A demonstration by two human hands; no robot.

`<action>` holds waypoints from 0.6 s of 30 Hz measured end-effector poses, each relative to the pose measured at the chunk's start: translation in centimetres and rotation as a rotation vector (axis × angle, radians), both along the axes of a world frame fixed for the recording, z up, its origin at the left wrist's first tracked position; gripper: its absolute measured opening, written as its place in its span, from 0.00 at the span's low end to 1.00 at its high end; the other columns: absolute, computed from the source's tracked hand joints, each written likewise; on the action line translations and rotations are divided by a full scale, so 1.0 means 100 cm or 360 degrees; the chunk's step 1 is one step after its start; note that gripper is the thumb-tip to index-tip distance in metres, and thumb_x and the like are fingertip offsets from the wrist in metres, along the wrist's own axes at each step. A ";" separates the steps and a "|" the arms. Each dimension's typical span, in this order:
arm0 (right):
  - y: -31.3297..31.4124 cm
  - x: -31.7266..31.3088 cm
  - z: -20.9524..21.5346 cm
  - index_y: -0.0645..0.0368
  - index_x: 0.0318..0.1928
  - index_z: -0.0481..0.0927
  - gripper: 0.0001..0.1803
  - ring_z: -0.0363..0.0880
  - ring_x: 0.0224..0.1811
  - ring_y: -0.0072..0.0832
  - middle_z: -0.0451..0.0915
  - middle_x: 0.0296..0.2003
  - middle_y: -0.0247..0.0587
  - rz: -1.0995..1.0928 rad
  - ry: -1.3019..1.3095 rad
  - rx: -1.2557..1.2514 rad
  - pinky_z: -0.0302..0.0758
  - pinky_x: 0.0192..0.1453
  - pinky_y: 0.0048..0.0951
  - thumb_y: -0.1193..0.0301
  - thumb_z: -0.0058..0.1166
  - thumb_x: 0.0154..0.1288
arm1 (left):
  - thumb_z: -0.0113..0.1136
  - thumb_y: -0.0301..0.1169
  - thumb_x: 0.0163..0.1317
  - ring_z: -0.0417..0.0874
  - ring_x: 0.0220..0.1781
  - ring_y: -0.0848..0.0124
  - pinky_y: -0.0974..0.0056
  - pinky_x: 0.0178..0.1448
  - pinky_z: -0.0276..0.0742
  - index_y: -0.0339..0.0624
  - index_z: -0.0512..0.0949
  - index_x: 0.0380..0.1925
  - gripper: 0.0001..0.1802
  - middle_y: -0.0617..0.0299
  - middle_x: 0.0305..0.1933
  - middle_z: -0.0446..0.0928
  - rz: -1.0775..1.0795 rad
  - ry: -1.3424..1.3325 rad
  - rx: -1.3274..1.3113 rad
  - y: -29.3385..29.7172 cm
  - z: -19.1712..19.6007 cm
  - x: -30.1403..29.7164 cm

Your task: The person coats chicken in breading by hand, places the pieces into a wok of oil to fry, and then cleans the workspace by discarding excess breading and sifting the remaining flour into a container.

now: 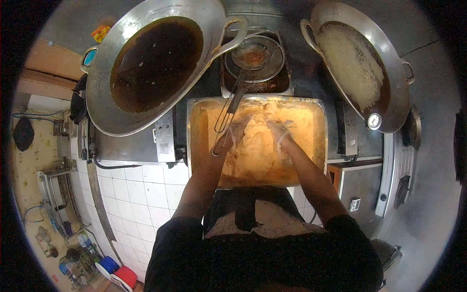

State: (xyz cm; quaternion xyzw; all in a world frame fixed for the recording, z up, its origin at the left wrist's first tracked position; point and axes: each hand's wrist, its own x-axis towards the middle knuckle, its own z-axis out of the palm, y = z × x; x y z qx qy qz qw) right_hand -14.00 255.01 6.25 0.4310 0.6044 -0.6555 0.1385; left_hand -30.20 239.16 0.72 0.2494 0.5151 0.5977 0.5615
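A large rectangular metal tray (321, 146) of orange-yellow, flour-like coating (258, 165) lies in front of me. Both my hands reach into it and seem to wear clear, thin gloves dusted with the coating. At the left middle, my left hand (237, 130) is in the powder, partly behind the wire handle of a strainer. My right hand (279, 130) rests in the coating at the right middle. The fingers of both are covered by powder or too unclear to read. Mesh strainers (265, 73) with reddish crumbs sit beyond the tray, one handle (233, 104) hanging over its rim.
A big wok (104, 53) of dark oil stands at the far left. Another wok (331, 14), with foaming oil and a round dial thermometer (374, 121), is at the far right. A dark pan (287, 85) lies under the strainers. Red and blue containers (125, 277) are low left.
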 end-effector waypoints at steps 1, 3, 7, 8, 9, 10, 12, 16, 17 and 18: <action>-0.012 -0.005 0.011 0.53 0.72 0.55 0.47 0.48 0.74 0.45 0.51 0.73 0.45 -0.0291 -0.0144 -0.0192 0.46 0.74 0.53 0.39 0.49 0.61 | 0.52 0.44 0.68 0.75 0.51 0.68 0.62 0.53 0.74 0.41 0.59 0.68 0.33 0.53 0.61 0.69 -0.0012 0.0027 -0.0009 0.004 0.003 -0.001; -0.006 0.001 0.018 0.51 0.72 0.56 0.46 0.47 0.75 0.44 0.50 0.73 0.44 -0.0237 -0.0123 -0.0278 0.47 0.73 0.56 0.39 0.50 0.61 | 0.53 0.45 0.67 0.75 0.52 0.67 0.62 0.54 0.73 0.42 0.59 0.68 0.34 0.53 0.62 0.68 -0.0001 0.0058 -0.0043 -0.004 0.008 -0.012; 0.007 0.021 0.065 0.49 0.72 0.56 0.47 0.47 0.75 0.41 0.47 0.74 0.44 -0.0029 -0.0123 -0.0303 0.55 0.71 0.57 0.35 0.47 0.61 | 0.54 0.46 0.66 0.73 0.55 0.66 0.61 0.57 0.72 0.43 0.58 0.69 0.36 0.53 0.64 0.67 0.0281 0.0273 -0.0144 -0.055 0.015 -0.039; 0.016 0.035 0.063 0.50 0.71 0.57 0.47 0.48 0.75 0.38 0.46 0.74 0.45 0.0114 -0.0070 -0.0193 0.59 0.69 0.55 0.35 0.47 0.60 | 0.54 0.46 0.66 0.73 0.56 0.66 0.61 0.57 0.71 0.43 0.58 0.69 0.36 0.53 0.64 0.66 0.0434 0.0436 -0.0210 -0.066 0.016 -0.042; 0.023 0.047 0.061 0.51 0.71 0.57 0.47 0.50 0.74 0.36 0.46 0.74 0.46 0.0251 -0.0015 -0.0079 0.63 0.68 0.53 0.34 0.47 0.60 | 0.55 0.46 0.66 0.72 0.56 0.66 0.60 0.58 0.71 0.43 0.57 0.69 0.36 0.52 0.65 0.66 0.0581 0.0604 -0.0304 -0.079 0.018 -0.041; 0.034 0.063 0.043 0.52 0.71 0.56 0.49 0.48 0.75 0.35 0.45 0.74 0.47 0.0094 0.0060 -0.0210 0.61 0.70 0.51 0.35 0.50 0.58 | 0.55 0.46 0.65 0.72 0.57 0.66 0.60 0.58 0.71 0.43 0.57 0.69 0.37 0.52 0.65 0.66 0.0701 0.0757 -0.0399 -0.085 0.024 -0.039; 0.029 0.069 0.038 0.52 0.71 0.56 0.51 0.47 0.75 0.33 0.44 0.74 0.48 -0.0048 0.0129 -0.0360 0.60 0.71 0.49 0.35 0.53 0.57 | 0.56 0.47 0.65 0.71 0.58 0.65 0.60 0.59 0.70 0.43 0.57 0.70 0.38 0.52 0.66 0.65 0.0796 0.0944 -0.0589 -0.109 0.033 -0.025; -0.007 0.087 0.015 0.58 0.68 0.61 0.47 0.54 0.72 0.34 0.57 0.67 0.49 -0.0144 0.0212 -0.0430 0.59 0.70 0.47 0.40 0.57 0.57 | 0.57 0.48 0.64 0.69 0.61 0.64 0.59 0.62 0.69 0.44 0.56 0.70 0.40 0.52 0.68 0.64 0.0625 0.0943 -0.0662 -0.135 0.046 0.009; -0.018 0.086 0.001 0.59 0.67 0.62 0.46 0.55 0.71 0.35 0.60 0.66 0.49 -0.0029 0.0372 -0.0364 0.59 0.70 0.47 0.41 0.57 0.57 | 0.57 0.48 0.63 0.69 0.62 0.64 0.59 0.62 0.69 0.44 0.55 0.71 0.40 0.52 0.68 0.63 0.0551 0.0889 -0.0573 -0.134 0.051 0.013; -0.028 0.085 -0.020 0.61 0.66 0.63 0.45 0.57 0.70 0.35 0.64 0.64 0.49 0.0183 0.0768 -0.0175 0.59 0.70 0.46 0.43 0.58 0.58 | 0.57 0.48 0.63 0.68 0.62 0.64 0.58 0.63 0.68 0.45 0.55 0.71 0.41 0.52 0.69 0.63 0.0464 0.0818 -0.0479 -0.131 0.053 0.017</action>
